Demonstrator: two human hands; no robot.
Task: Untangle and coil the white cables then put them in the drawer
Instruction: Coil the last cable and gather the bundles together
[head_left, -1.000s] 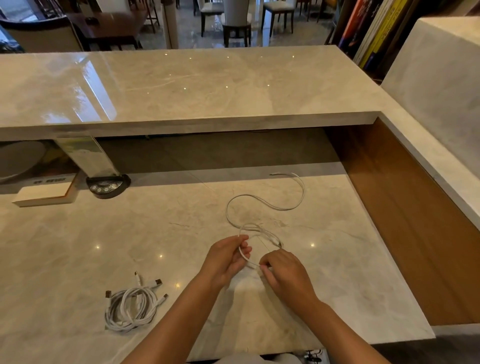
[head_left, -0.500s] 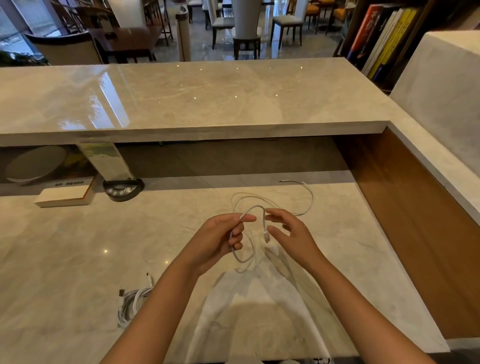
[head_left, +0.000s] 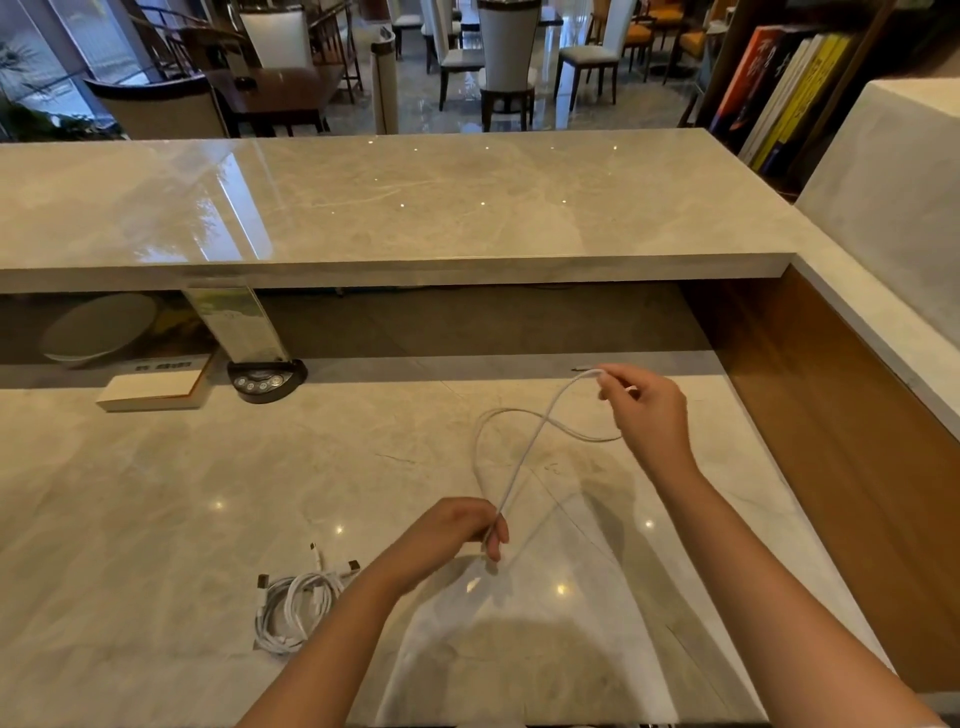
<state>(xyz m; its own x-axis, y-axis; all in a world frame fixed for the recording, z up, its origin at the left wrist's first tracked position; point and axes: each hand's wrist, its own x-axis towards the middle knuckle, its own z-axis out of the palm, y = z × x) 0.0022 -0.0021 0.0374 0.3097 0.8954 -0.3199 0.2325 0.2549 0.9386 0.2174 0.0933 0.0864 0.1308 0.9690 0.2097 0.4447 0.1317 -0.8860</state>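
My hands have moved apart since a moment ago: half a second back they were close together over the middle of the table (head_left: 156, 493), working at a small loop, and now my right hand (head_left: 641, 410) is raised toward the right of the frame while my left hand (head_left: 457, 527) sits lower, near the centre bottom. The white cable (head_left: 519, 462) is stretched between them, lifted clear of the surface.

The fingers (head_left: 605, 376) of my right hand are curled and pinch the cable near one end, up by the shadowed recess under the upper counter (head_left: 415, 208). My left hand's fingers are closed round the cable lower down. Between the two grips the cable runs as one fairly straight strand plus a slack loop that crosses it, so one twist seems to be left, though I read it as mostly untangled.

I judge this cable is nearly ready for coiling: draw the loop out, then wind it round.

At the lower left of the frame, just beside my left forearm, the coiled cables (head_left: 293, 605) lie bundled on the table. No drawer shows in this view.
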